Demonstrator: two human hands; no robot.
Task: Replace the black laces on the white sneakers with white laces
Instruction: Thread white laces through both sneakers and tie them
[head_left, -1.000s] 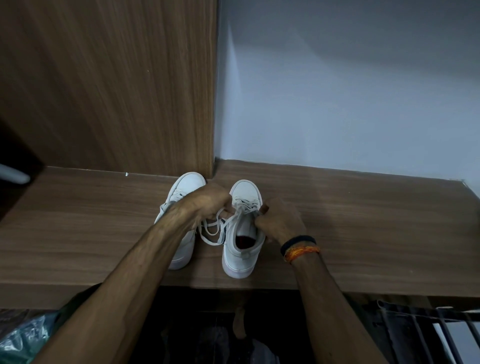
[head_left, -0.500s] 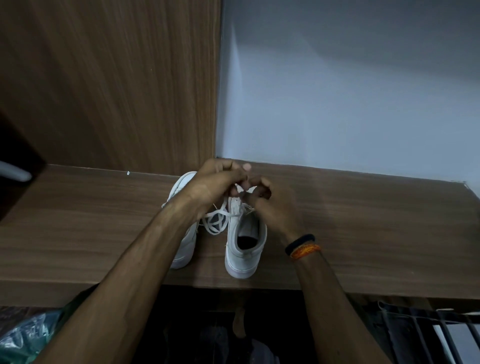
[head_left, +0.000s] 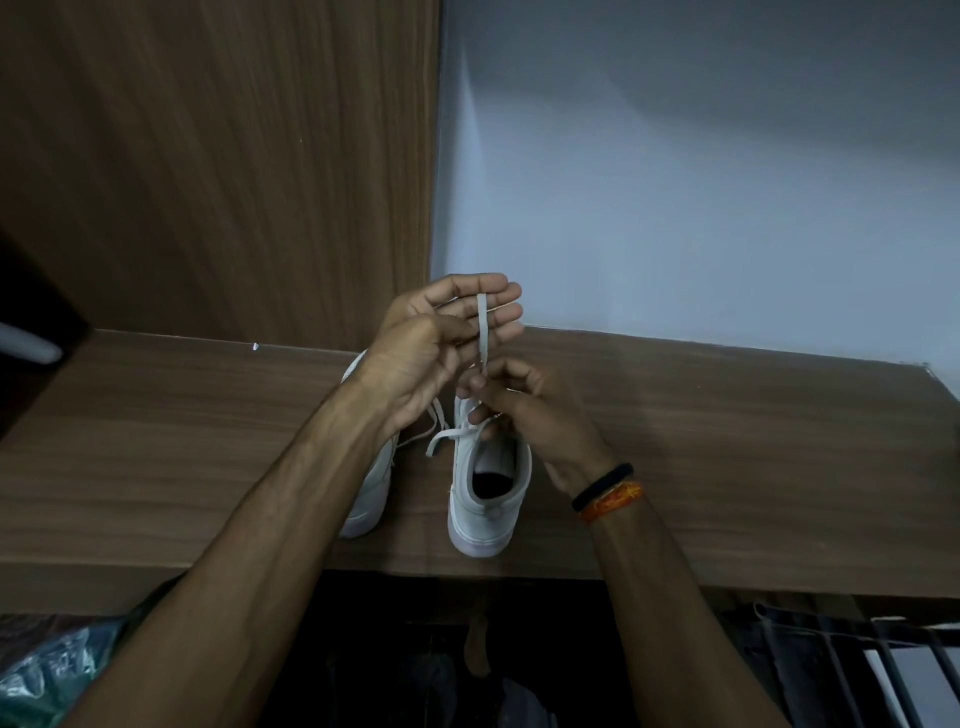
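The flat white lace (head_left: 483, 332) is rising upright from the right white canvas sneaker (head_left: 485, 493), which is standing on the brown wooden shelf (head_left: 727, 441) beside the left white sneaker (head_left: 371, 499), heels toward the person. The wood panel (head_left: 218, 166) and grey wall (head_left: 701, 171) are standing behind. The left hand (head_left: 441, 338), now lifted higher than before, is holding the lace top; the right hand (head_left: 524, 410) is pinching it lower, hiding the eyelets.
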